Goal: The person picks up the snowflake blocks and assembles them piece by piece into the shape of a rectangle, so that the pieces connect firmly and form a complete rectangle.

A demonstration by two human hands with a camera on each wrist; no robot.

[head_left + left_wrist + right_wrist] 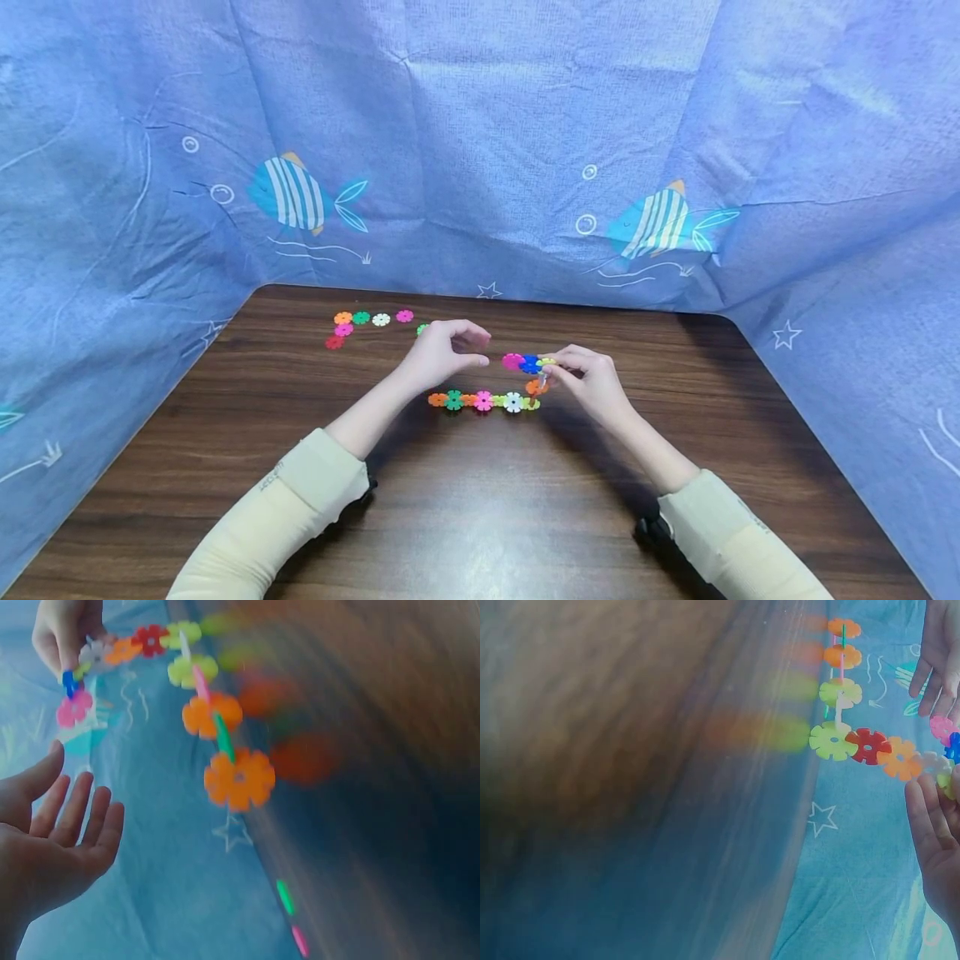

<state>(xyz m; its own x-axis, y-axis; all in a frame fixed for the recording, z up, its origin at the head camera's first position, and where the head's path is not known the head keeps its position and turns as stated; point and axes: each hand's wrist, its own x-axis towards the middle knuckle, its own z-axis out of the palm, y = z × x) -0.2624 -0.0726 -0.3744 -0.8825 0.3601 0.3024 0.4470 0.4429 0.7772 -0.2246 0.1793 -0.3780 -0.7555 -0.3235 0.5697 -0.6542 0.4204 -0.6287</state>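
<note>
My right hand (592, 382) pinches a yellow-green flower-shaped disc (547, 364) between thumb and fingers. Slotted onto it are a blue disc (530, 364) and a pink disc (512, 362), which point towards my left hand. From the pinched disc the chain runs down through white, orange (900, 759) and red (868, 746) discs. It then turns into a straight row of interlocked discs (483, 402) along the tabletop. My left hand (444, 354) hovers with thumb and fingers apart, holding nothing, just left of the pink disc.
Several loose flower discs lie at the back left of the brown table (225, 467), among them an orange one (342, 317), a white one (381, 319) and a red one (334, 342). A green disc (422, 330) is partly hidden by my left hand. Blue fish-print cloth (480, 150) hangs around the table.
</note>
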